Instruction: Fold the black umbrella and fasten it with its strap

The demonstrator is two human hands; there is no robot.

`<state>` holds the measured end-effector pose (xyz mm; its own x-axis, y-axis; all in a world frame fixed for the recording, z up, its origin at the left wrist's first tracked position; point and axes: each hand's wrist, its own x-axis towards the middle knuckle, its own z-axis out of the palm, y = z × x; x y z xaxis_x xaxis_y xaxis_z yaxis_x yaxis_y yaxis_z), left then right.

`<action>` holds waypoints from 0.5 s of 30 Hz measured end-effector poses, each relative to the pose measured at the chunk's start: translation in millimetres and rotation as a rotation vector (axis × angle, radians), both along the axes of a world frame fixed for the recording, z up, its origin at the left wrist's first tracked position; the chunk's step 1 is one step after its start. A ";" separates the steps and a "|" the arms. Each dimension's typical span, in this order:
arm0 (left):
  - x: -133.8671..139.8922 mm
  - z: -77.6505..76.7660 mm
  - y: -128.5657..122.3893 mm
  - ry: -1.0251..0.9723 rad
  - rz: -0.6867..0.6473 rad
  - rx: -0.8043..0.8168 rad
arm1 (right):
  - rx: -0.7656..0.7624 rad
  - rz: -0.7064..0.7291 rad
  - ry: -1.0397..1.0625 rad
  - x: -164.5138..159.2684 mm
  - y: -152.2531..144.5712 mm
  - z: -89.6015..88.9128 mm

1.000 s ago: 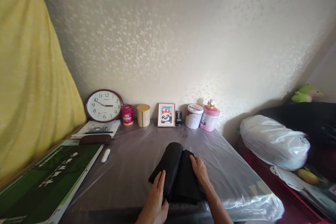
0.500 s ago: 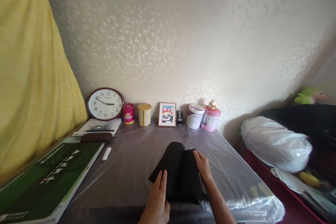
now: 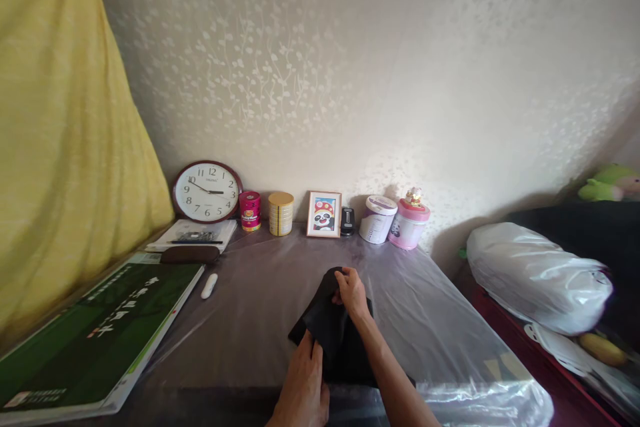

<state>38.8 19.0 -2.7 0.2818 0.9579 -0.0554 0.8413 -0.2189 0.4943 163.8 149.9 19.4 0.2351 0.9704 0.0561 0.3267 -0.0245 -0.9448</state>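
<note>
A folded black cloth [image 3: 330, 327] lies near the front of the plastic-covered table. My right hand [image 3: 353, 293] pinches it near its far edge, fingers closed on the fabric and partly hidden in it. At the near left side is my left hand [image 3: 303, 380], its fingertips tucked beneath a fold and its thumb low at the edge. It appears to grip the cloth there, though the fold covers the fingertips. My right forearm crosses over the right part of the cloth.
A green book [image 3: 110, 333], a white oblong object [image 3: 209, 285] and a brown case [image 3: 190, 254] lie to the left. Along the wall stand a clock [image 3: 207, 191], a yellow tin [image 3: 281, 215], a picture frame [image 3: 324, 214] and a purple-white tub [image 3: 378, 220]. A stuffed white bag [image 3: 537, 277] sits right.
My right hand has moved from the cloth's right edge leftward and away from me to its far end. A flap of cloth now lies over my left fingertips. The view has shifted slightly.
</note>
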 end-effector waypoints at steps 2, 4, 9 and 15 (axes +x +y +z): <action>-0.1 1.5 -0.1 -0.004 0.000 0.001 | 0.003 0.027 -0.065 -3.3 1.4 -2.1; -0.3 1.7 1.1 0.001 0.002 -0.008 | 0.025 0.061 -0.207 -6.1 1.4 -3.0; -7.5 -12.8 2.5 0.060 0.005 -0.045 | 0.109 0.125 -0.581 -13.7 -8.4 -4.9; -25.4 -33.2 -6.8 0.034 0.040 0.164 | 0.314 0.221 -0.760 -16.7 -27.2 -14.3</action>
<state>13.4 12.2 -35.9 0.2439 0.9652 0.0942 0.8666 -0.2605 0.4255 147.1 122.8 5.1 -0.1682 0.9025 0.3964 0.8414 0.3410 -0.4193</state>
